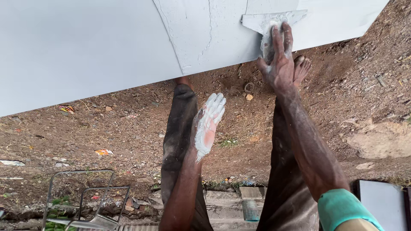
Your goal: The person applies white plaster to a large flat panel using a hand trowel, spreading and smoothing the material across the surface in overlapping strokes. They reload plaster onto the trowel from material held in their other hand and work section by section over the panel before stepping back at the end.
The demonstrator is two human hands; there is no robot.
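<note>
My right hand [279, 60] grips the handle of a wide putty knife [274, 19] and presses its blade flat against the pale grey wall [85, 47]. Wet filler covers a rough patch of wall [201, 30] just left of the blade. My left hand [208, 124] hangs open below the wall, palm up, coated in white putty and holding nothing. Both forearms reach out over my dark trousers [177, 132], and my bare feet show at the wall's base.
Brown dirt ground [351, 94] with stones and scraps of litter runs along the wall. A metal wire frame [81, 196] lies at lower left. Concrete blocks [233, 201] and a small tin [250, 210] sit between my legs. A grey board [383, 201] is at lower right.
</note>
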